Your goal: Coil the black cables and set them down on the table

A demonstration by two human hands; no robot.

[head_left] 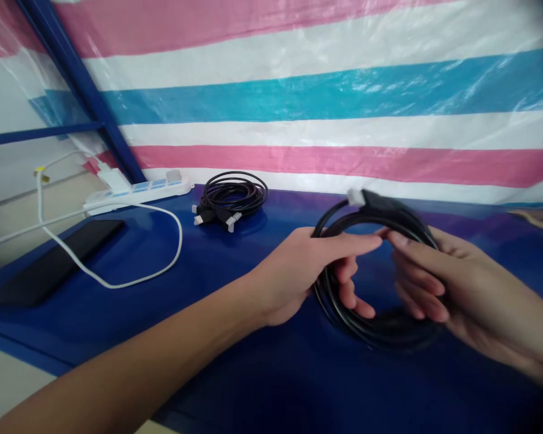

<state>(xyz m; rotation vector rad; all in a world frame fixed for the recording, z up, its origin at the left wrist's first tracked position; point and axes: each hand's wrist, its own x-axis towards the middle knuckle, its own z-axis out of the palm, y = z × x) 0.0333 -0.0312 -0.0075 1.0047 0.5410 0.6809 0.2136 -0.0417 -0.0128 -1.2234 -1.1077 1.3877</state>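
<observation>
A coiled black cable (380, 328) is held upright just above the blue table (235, 374) at centre right. My left hand (312, 271) grips the coil's left side, fingers curled through the loop. My right hand (452, 283) holds the right side, fingers wrapped round the strands. A pale connector (355, 196) sticks out at the top of the coil. A second coiled black cable (233, 196) with light plugs lies on the table farther back, apart from both hands.
A white power strip (140, 190) lies at the back left with a white cord (131, 280) looping over the table. A black flat device (58, 259) lies near the left edge. A striped tarp (326, 102) hangs behind; a blue frame post (79, 84) slants at left.
</observation>
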